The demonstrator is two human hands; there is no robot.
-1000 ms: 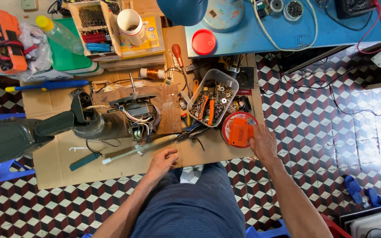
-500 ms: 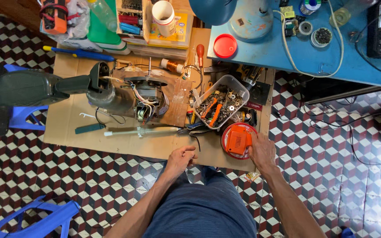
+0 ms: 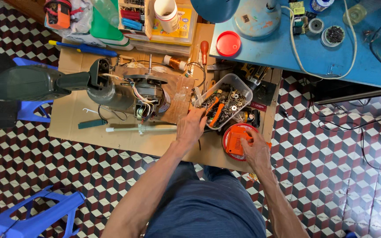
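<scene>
Cardboard [image 3: 124, 143] covers the work area in the middle of the frame, laid over a chequered floor. The left hand [image 3: 191, 128] reaches to the near edge of a clear plastic tub [image 3: 243, 90] of screws and orange-handled pliers at centre; whether its fingers grip anything cannot be told. The right hand [image 3: 255, 150] rests on a round orange part [image 3: 237, 142] at lower centre-right, fingers spread loosely over it. A fan motor [image 3: 131, 94] with loose wires lies left of the tub, a white rod [image 3: 140, 129] just below it.
</scene>
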